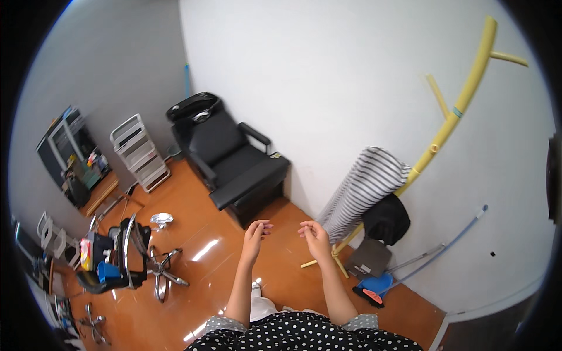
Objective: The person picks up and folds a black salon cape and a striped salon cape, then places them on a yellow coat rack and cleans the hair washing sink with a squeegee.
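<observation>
My left hand (256, 235) and my right hand (314, 235) are raised in front of me over the floor, a short way apart. Both have loosely bent fingers pointing toward each other, with gaps between the fingertips. Nothing shows in either hand, and neither touches anything. Beyond my left hand stands a black shampoo chair (234, 158) with a basin (196, 106) at its head end. To the right of my right hand, a black-and-white striped cloth (370, 181) hangs on a yellow coat stand (451, 123).
Black cloth (386, 221), a grey box (370, 257), a blue dustpan (377, 283) and a broom (370, 296) are at the right wall. On the left are a folded white step ladder (140, 153), a mirror (64, 140), and a wheeled chair (136, 248) with a blue container (108, 272).
</observation>
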The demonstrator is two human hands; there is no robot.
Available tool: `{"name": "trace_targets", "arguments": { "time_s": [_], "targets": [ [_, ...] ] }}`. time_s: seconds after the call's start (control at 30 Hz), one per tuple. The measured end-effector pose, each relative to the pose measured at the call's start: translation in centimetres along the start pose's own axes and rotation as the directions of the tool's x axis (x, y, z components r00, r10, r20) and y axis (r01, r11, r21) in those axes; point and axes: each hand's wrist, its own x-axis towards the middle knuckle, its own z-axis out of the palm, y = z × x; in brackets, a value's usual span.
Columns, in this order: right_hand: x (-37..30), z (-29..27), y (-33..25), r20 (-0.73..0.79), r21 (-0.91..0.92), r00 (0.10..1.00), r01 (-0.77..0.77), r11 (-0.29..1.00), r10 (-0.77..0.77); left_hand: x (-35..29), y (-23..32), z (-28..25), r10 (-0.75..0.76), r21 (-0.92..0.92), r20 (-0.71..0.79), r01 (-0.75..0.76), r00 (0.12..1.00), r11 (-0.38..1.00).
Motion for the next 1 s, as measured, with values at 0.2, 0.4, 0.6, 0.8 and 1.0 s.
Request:
{"name": "trace_targets", "arguments": {
  "time_s": [0.2,0.4,0.6,0.8,1.0],
  "targets": [
    [1.6,9.5,-0.1,0.197,0.076,0.98,-0.004,0.997,-0.011,-2.8,0.3,-11.0,0.016,0.02,-0.241,-0.011,0.97,1.0],
    [2.7,22.8,0.2,0.371,0.088,0.928,-0.027,0.996,-0.007,-5.7,2.0,-23.9,0.052,0.011,-0.468,-0.053,0.882,0.999],
    [2.9,37.3,-1.0,0.586,0.117,0.81,-0.061,0.991,-0.019,-8.4,5.6,-36.6,0.11,0.009,-0.645,-0.136,0.756,0.991],
    [2.1,47.4,-1.8,0.685,0.089,0.728,-0.122,0.988,0.028,-10.1,7.3,-45.8,0.135,0.031,-0.723,-0.163,0.677,0.986],
    [4.7,52.4,-0.5,0.694,0.062,0.719,-0.13,0.99,0.051,-8.5,5.6,-51.6,0.085,-0.02,-0.75,-0.151,0.656,0.988]
  ]
}}
